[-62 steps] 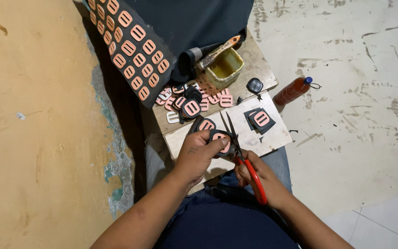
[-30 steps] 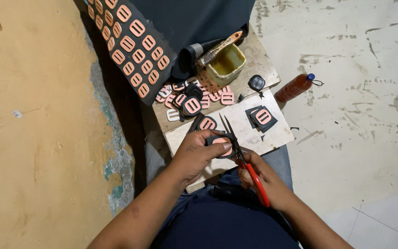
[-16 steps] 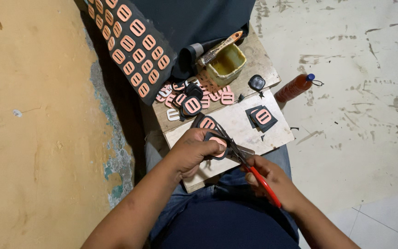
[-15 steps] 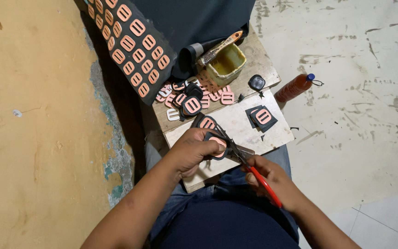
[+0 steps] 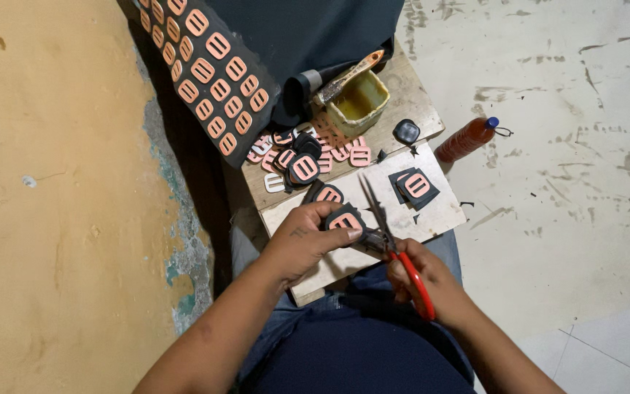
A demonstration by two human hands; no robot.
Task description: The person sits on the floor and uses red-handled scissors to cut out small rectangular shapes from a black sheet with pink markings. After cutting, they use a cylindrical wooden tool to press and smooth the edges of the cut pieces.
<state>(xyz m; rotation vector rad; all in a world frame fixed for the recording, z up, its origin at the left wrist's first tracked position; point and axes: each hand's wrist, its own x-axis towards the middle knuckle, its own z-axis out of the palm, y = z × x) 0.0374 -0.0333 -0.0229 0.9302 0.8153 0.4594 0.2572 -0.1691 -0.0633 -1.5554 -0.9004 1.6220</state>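
My left hand (image 5: 302, 243) pinches a small black piece with an orange buckle-shaped patch (image 5: 344, 219) over the white board (image 5: 432, 215) on my lap. My right hand (image 5: 426, 281) grips red-handled scissors (image 5: 395, 252), whose blades point up and away and meet the edge of that piece. Both hands are close together at the board's near edge.
A black sheet (image 5: 209, 76) with several orange patches leans against the wall. Loose cut patches (image 5: 304, 149) lie on the wooden bench, with a yellow glue pot (image 5: 362, 106) and brush (image 5: 350, 76). Two cut pieces (image 5: 415, 186) rest on the board. An orange bottle (image 5: 468, 140) lies on the floor.
The scissors swung from tilting left to pointing nearly straight up. My left hand turned the piece slightly and stayed in place.
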